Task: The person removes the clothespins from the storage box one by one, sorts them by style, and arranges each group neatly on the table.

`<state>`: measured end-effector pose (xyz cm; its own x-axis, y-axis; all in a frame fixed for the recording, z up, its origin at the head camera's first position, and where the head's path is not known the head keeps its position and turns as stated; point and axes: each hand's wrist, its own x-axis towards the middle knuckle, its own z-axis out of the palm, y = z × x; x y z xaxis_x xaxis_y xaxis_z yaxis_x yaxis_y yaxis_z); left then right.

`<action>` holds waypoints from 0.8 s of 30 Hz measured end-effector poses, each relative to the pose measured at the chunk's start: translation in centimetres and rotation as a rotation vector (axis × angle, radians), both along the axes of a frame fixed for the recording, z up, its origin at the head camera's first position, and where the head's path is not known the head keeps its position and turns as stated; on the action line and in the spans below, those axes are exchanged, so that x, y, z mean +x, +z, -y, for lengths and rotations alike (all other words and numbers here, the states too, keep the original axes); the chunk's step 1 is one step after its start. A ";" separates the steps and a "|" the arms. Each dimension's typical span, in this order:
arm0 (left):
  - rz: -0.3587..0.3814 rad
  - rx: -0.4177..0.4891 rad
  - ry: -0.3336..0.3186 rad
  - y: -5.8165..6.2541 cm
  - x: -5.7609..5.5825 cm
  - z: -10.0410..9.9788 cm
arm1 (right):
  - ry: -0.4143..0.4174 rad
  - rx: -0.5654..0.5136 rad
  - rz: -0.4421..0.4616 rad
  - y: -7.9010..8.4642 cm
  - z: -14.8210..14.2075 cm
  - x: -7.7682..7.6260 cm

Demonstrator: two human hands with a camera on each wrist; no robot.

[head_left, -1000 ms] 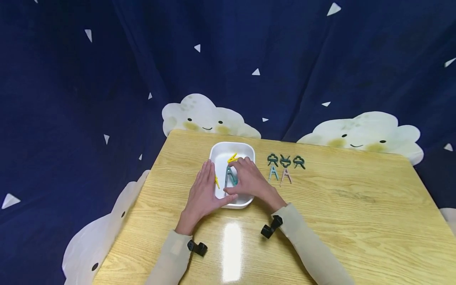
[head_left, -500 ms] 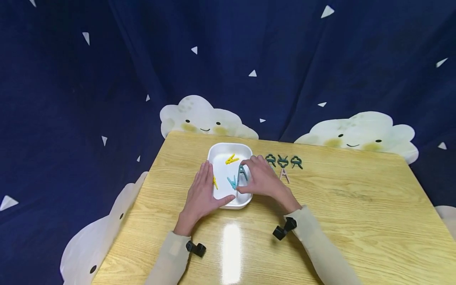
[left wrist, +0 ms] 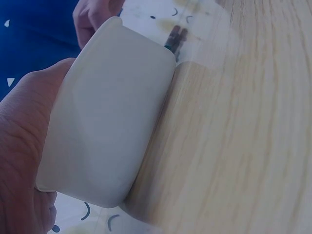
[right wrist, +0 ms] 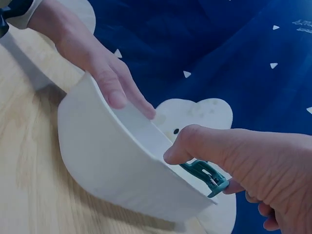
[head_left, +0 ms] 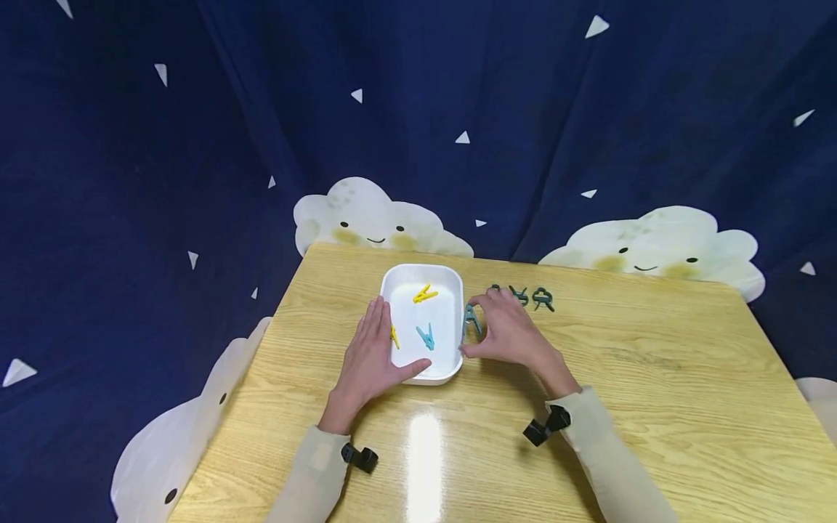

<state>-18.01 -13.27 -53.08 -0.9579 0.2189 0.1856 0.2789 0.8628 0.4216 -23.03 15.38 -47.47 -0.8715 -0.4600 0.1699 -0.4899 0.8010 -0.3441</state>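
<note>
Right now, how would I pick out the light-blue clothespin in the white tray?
On the wooden table, find the white tray at the left hand. Inside, near its middle, lies a V-shaped clothespin. Its light blue colour sets it apart from the two yellow clothespins there.

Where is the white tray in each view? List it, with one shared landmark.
Head: white tray at centre, just below the middle.
Left wrist: white tray, left of centre.
Right wrist: white tray, left of centre, mostly lower half.
Shared landmark: left hand, at the tray's left side in head; left edge in left wrist; upper left in right wrist.
</note>
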 end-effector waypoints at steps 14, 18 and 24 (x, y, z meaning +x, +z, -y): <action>0.012 -0.009 0.006 -0.1 0.0 0.1 | -0.060 -0.014 0.023 -1.0 -4.9 0.0; 0.007 -0.005 0.004 -0.1 0.0 0.0 | -0.073 -0.012 0.015 -1.3 -6.1 0.0; 0.007 -0.006 0.000 0.0 -0.1 -0.1 | -0.099 -0.006 0.038 -1.7 -8.1 -0.2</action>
<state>-18.10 -13.20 -53.10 -0.9592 0.2200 0.1777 0.2760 0.8654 0.4181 -23.21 23.44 -49.19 -0.9184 -0.3706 0.1386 -0.3952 0.8424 -0.3662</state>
